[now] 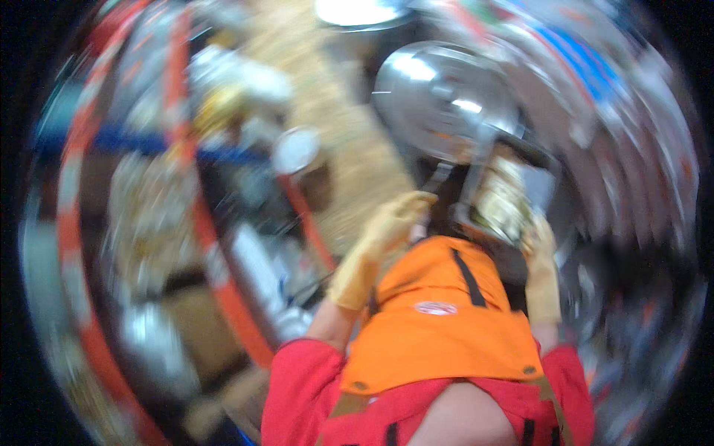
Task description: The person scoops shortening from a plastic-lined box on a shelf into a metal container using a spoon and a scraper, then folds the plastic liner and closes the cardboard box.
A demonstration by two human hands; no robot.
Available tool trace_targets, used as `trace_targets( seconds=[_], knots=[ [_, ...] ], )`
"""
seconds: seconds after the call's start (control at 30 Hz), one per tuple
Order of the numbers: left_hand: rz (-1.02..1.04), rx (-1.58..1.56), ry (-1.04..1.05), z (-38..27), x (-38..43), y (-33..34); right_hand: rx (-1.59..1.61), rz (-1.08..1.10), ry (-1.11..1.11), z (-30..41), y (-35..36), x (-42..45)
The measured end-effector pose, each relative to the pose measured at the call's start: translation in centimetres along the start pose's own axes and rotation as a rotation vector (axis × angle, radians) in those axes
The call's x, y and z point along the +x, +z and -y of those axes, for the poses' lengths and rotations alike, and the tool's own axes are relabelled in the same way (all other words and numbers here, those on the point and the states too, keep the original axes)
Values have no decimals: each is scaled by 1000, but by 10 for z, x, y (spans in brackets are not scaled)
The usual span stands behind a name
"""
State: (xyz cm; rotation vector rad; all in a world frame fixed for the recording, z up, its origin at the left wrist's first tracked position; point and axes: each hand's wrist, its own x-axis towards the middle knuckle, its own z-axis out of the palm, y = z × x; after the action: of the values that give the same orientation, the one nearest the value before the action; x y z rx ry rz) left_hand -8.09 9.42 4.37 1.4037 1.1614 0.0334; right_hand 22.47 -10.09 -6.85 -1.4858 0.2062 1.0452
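Note:
Both my hands wear yellowish gloves. My right hand [538, 237] grips the near right edge of a rectangular metal container [466, 187]. Pale, irregular pieces [502, 195] lie inside it, beside a flat grey-white piece [538, 187]; blur hides what they are. My left hand [399, 220] is curled in front of my orange apron [440, 345], left of the container. A thin pale strip [440, 175] shows just beyond its fingers, but whether they hold it is unclear.
A large round shiny metal lid or bowl [440, 95] sits beyond the container, with another bright round metal piece [362, 14] farther off. Orange-and-white striped bars [223, 279] and blurred shelves with cartons [201, 329] stand to the left. A white round-topped container [297, 149] is near the tan floor [346, 167].

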Motion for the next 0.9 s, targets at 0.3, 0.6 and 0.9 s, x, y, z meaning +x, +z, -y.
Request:
trace_targets(
  seconds=[0.3, 0.6, 0.9],
  knots=[
    [-168, -945, 292, 12, -240, 18, -225, 773, 146, 15, 56, -104],
    [-1027, -697, 566, 43, -471, 158, -452, 1491, 273, 12, 141, -181],
    [-1787, -158, -426, 23, -692, 211, -663, 1762, -234, -34, 188, -382]
  ],
)
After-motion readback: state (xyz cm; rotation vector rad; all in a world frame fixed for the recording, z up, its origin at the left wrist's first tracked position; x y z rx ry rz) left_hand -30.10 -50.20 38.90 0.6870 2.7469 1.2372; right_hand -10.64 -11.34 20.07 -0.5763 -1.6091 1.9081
